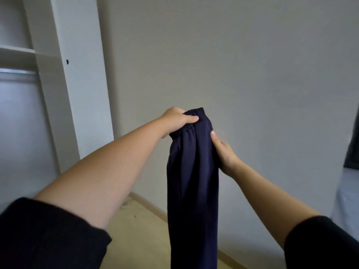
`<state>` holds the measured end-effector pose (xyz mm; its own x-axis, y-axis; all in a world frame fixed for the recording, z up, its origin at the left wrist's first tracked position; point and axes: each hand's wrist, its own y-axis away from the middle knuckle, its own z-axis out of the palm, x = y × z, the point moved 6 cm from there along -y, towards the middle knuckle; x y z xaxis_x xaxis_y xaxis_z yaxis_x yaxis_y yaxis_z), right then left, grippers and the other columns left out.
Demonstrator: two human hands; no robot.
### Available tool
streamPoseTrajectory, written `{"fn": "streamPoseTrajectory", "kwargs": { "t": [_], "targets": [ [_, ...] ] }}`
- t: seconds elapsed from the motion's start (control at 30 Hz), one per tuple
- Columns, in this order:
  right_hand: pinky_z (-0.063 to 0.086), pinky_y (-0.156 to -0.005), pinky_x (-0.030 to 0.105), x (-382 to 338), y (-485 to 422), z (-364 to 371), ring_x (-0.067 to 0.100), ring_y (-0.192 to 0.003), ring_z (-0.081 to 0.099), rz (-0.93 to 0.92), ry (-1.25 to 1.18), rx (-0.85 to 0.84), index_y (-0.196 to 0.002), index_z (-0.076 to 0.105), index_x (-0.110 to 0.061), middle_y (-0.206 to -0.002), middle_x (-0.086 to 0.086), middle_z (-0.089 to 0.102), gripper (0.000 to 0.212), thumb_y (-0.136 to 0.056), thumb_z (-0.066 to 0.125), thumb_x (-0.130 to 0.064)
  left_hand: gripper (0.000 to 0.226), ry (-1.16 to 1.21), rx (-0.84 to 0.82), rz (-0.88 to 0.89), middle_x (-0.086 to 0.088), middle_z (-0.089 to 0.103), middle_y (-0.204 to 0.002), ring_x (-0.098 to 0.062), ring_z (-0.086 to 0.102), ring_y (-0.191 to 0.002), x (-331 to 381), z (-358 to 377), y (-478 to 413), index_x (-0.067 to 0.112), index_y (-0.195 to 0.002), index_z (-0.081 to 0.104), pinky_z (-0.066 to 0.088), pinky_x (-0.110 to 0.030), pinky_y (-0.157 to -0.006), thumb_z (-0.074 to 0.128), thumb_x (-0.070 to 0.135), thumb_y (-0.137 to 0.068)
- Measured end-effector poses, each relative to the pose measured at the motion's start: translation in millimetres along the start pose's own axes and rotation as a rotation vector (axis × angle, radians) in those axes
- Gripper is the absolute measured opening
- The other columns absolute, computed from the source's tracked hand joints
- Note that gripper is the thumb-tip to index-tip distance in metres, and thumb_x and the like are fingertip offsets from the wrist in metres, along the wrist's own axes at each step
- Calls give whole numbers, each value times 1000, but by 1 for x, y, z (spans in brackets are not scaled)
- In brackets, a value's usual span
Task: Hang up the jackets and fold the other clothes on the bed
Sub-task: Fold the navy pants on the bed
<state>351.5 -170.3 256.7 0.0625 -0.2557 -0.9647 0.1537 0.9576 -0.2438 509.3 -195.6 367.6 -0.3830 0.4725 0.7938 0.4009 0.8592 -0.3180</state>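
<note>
Behind the grip, plain pale wall (233, 55); far left of it, tall white open wardrobe (81, 74) with a shelf and a metal hanging rail (18, 71). Below the grip, yellowish floor (139, 230) edged by a wooden skirting board (149, 205). Well right of the grip, cut off by the frame edge, a dark cloth (352, 152) above something pale, too little showing to identify. Held up in the air, long navy-blue fleece garment with an elastic waistband (192, 181), hanging straight down, lower end out of frame. Clenched round the bunched waistband: left hand (177, 121). Pinching the fabric edge just below: right hand (223, 152), thumb in front, fingers hidden behind.
</note>
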Motion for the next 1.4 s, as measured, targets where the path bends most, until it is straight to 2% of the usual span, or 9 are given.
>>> {"fn": "streamPoseTrajectory", "kwargs": {
  "t": [0.13,0.2,0.3,0.5,0.67,0.83,1.0,1.13,1.4],
  "targets": [
    [49,-94,36,58,13,-30,21,-109,64,267,-130,-124,-119,64,-13,-117,4,68,47,-90,56,-50,20,84,85,55,0,67,-79,-17,63,-73,16,36,-11,12,-79,67,48,-27,-67,69,32,-81],
    [52,-81,30,51,15,-51,19,-98,68,246,-177,-54,-109,67,-11,-108,4,71,29,-94,54,-33,20,119,71,83,0,66,-78,-17,61,-72,24,60,-12,13,-77,65,47,-27,-67,68,32,-82],
    [45,-91,28,25,28,-98,11,-97,63,150,-190,186,-102,67,-15,-97,-5,70,19,-91,58,-28,20,246,74,132,-1,65,-77,-17,61,-71,51,86,-14,14,-77,63,46,-27,-66,67,32,-83],
    [55,-67,32,20,95,-139,22,-75,69,225,-11,115,-86,75,-10,-84,9,72,35,-99,45,-22,20,438,12,243,0,62,-75,-15,60,-70,139,140,-11,15,-75,59,46,-26,-63,67,31,-85],
    [30,-57,32,-73,149,-252,18,-59,35,50,136,808,-60,42,-9,-61,7,39,37,-97,43,-11,18,617,-52,300,1,66,-78,-14,64,-72,215,185,3,17,-75,63,50,-23,-63,66,31,-87],
    [29,-60,31,-217,247,-363,29,-67,50,-185,649,1374,-55,48,-7,-61,10,52,48,-92,52,-38,20,762,-118,289,1,67,-83,-17,65,-78,285,240,17,20,-77,62,53,-28,-68,64,36,-87],
    [31,-65,31,-323,346,-420,37,-86,61,-283,1197,1714,-85,65,-7,-91,18,68,41,-92,46,-42,19,883,-250,202,3,65,-86,-14,63,-78,333,338,35,24,-79,59,49,-26,-61,62,40,-88],
    [32,-63,33,-356,377,-446,37,-80,62,-205,1587,1710,-90,63,-6,-85,20,67,43,-97,39,-41,20,929,-385,128,1,64,-90,-18,62,-84,349,413,49,24,-79,58,52,-34,-77,60,42,-89],
    [31,-57,31,-265,309,-507,35,-70,62,-113,1817,1345,-72,57,-11,-74,14,67,41,-98,37,-36,27,591,-220,12,-3,62,-83,-18,59,-72,271,473,11,15,-74,57,47,-28,-62,56,38,-88]
  ]
}}
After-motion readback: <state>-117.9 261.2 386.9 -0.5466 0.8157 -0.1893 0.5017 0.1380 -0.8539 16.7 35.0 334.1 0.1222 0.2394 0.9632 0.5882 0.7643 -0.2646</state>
